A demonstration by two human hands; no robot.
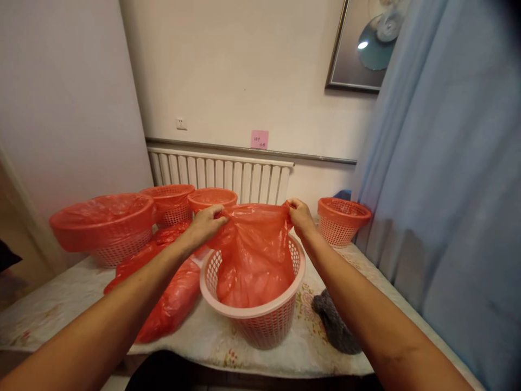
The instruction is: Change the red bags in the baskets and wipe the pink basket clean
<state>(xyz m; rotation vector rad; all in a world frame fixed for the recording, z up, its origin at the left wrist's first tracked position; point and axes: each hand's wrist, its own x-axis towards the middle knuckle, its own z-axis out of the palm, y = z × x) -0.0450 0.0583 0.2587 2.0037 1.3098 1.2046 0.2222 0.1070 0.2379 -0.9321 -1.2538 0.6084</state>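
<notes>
A red plastic bag (256, 255) hangs down inside a pale pink perforated basket (252, 311) on the table in front of me. Its upper edge is stretched between my hands above the basket's far rim. My left hand (209, 221) pinches the left corner of the bag. At the right corner, the fingers of my right hand (300, 215) are closed on the same edge. The bag's lower part lies within the basket, and the basket's near rim is uncovered. Beside the basket on the left lie more crumpled red plastic bags (175, 301).
Baskets lined with red bags stand at the left (101, 225), behind it (171, 198), at the back middle (212, 198) and at the right (342, 217). A dark grey cloth (336, 323) lies under my right forearm. A blue curtain (443, 179) borders the table; a radiator (220, 169) stands behind.
</notes>
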